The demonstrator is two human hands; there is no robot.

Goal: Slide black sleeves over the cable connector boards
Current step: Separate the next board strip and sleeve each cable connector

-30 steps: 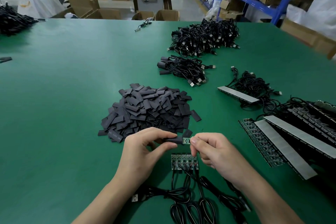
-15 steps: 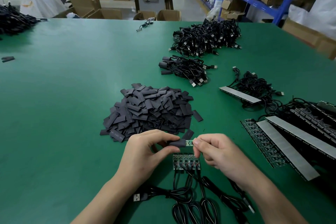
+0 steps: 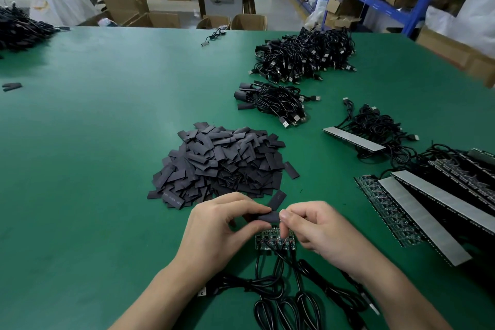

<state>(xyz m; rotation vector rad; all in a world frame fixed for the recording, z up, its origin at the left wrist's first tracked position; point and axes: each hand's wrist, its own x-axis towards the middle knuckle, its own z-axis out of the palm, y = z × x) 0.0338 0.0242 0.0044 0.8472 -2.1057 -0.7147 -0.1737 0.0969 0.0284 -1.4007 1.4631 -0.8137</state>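
While pinching a black sleeve (image 3: 267,216) in the left hand (image 3: 217,225) grip, just above the connector boards (image 3: 273,241) at near centre: sliding-on step, judged part done. Right hand (image 3: 318,230) grip pinched tight at the sleeve's right mouth, probably on a single board, hidden by fingertips. Next: keep board square to the mouth, push fully home, then take another from the sleeve pile (image 3: 222,163) just beyond. Green worktop (image 3: 93,142); cable heaps (image 3: 302,53) far right, panel strips (image 3: 428,209) right; cardboard boxes (image 3: 139,5) and blue racking (image 3: 388,5) behind.

Bright, even overhead light; soft shadows; wide-angle bending at edges; blurred right side.
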